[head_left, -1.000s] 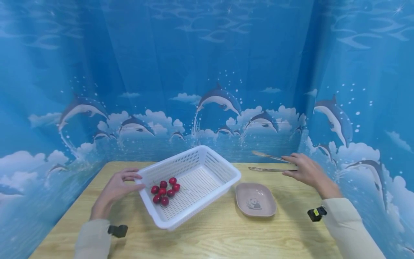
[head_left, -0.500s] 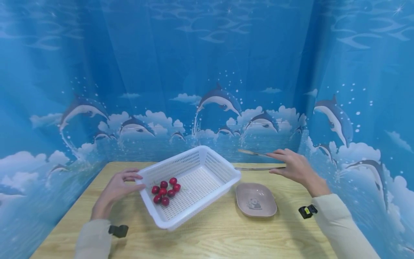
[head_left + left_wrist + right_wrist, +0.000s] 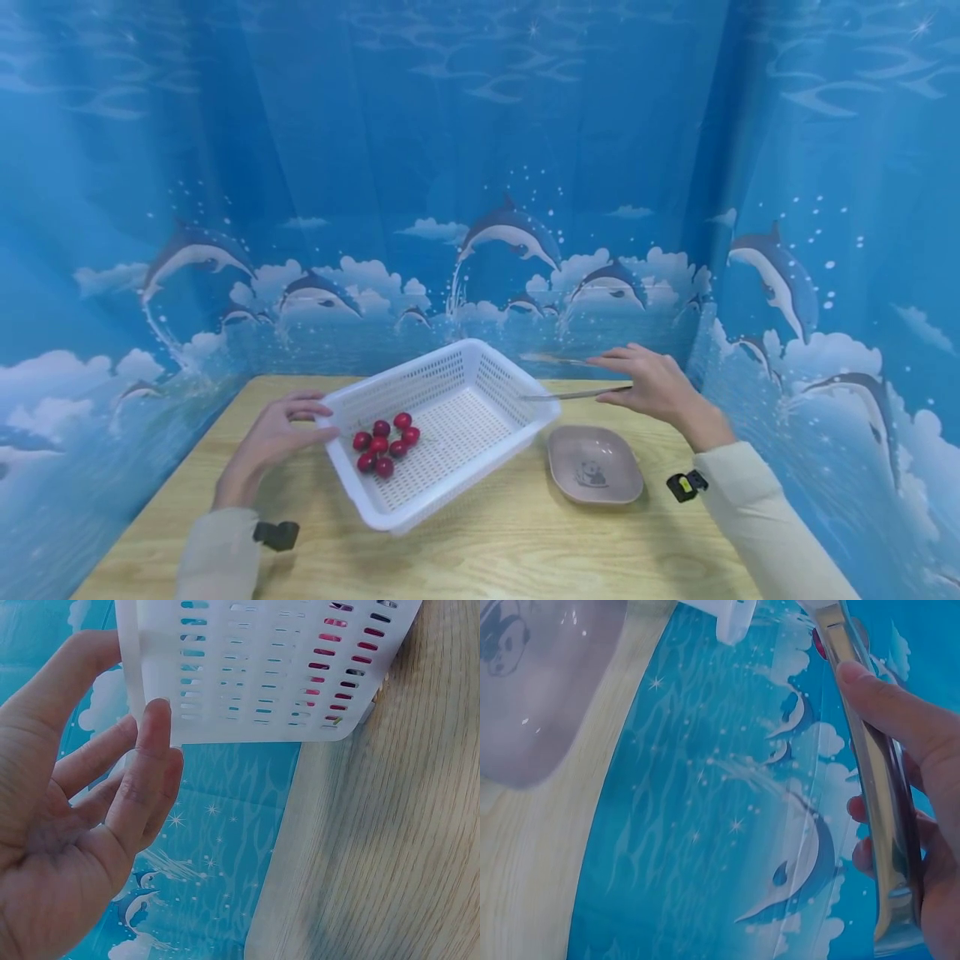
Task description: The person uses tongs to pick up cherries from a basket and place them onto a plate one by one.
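Right of centre, the right hand (image 3: 656, 389) grips spread metal tongs (image 3: 577, 394); left of centre, the left hand (image 3: 279, 435) holds the white plastic basket (image 3: 472, 468) by its edge. Cherries (image 3: 378, 446) lie in its left end: likely slick, bruisable, best nipped gently mid-fruit.

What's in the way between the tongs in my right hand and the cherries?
Only the end rim of the white basket: in the head view the tongs in your right hand overlap it, their height above it unclear. Beyond it nothing visible blocks the cherries, just bare basket floor.
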Available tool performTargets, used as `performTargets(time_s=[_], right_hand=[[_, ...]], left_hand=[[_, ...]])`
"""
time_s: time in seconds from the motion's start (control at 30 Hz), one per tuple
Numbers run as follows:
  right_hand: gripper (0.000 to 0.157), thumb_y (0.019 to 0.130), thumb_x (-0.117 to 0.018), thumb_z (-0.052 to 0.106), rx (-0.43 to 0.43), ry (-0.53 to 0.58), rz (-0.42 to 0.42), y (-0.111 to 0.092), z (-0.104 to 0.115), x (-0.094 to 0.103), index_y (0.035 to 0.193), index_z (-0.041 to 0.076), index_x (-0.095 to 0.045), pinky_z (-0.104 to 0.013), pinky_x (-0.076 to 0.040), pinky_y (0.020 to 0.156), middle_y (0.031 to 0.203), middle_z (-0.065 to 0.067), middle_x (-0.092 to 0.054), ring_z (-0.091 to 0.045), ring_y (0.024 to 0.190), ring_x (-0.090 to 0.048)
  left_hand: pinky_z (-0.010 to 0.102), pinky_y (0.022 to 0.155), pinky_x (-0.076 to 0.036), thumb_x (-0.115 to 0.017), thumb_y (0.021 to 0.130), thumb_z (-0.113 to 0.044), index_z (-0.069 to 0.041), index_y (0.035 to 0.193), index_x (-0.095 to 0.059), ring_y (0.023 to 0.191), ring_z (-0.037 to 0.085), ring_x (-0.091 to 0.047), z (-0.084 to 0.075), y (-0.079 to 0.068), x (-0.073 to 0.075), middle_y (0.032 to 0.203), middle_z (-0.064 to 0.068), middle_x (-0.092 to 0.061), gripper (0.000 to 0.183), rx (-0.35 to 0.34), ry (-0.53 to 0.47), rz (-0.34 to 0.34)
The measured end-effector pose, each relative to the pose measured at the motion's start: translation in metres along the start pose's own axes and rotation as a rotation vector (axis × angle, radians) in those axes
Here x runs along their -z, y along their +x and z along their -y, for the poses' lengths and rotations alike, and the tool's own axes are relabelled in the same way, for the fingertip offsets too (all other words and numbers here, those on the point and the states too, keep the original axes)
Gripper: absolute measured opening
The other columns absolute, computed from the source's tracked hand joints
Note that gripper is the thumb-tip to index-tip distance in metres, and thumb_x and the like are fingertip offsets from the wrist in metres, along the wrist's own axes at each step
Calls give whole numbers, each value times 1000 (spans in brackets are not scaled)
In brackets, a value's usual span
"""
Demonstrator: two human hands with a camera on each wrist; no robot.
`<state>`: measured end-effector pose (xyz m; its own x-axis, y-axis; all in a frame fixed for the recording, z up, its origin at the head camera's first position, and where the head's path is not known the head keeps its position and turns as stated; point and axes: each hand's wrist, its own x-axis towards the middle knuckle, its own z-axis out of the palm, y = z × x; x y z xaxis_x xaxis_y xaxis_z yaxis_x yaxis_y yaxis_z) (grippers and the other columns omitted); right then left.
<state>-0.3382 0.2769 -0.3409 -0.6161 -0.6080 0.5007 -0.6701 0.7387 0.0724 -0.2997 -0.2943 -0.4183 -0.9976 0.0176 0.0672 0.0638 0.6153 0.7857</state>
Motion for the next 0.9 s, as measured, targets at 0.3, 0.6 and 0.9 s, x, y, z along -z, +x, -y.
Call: performTargets(time_s=[0.3,0.6,0.9], right_hand=[[57,75,-90,42,45,-29,-23,18,11,-9,125,19,-76,-21,-47,50,116,-5,-78,-27,97,-72],[53,74,-91,38,103,-24,-65,35,20,-18,122,18,-77,-21,-45,48,113,-4,-79,-26,94,-72],[55,75,-91,38,119,26,-53,51,30,-22,124,20,-76,-21,-43,56,114,-4,-79,-19,89,-63]], left_hand=[[61,106,-51,-84,87,-32,1,125,-69,133,46,-55,-1,-1,-1,162,23,-41,53,2,-3,-2],[58,105,-54,-84,87,-31,1,124,-70,131,46,-56,-2,-2,-1,161,23,-42,51,-22,-4,-3],[56,105,-54,-86,84,-31,2,122,-70,130,45,-58,0,-1,-1,160,23,-44,53,-42,-27,-13]])
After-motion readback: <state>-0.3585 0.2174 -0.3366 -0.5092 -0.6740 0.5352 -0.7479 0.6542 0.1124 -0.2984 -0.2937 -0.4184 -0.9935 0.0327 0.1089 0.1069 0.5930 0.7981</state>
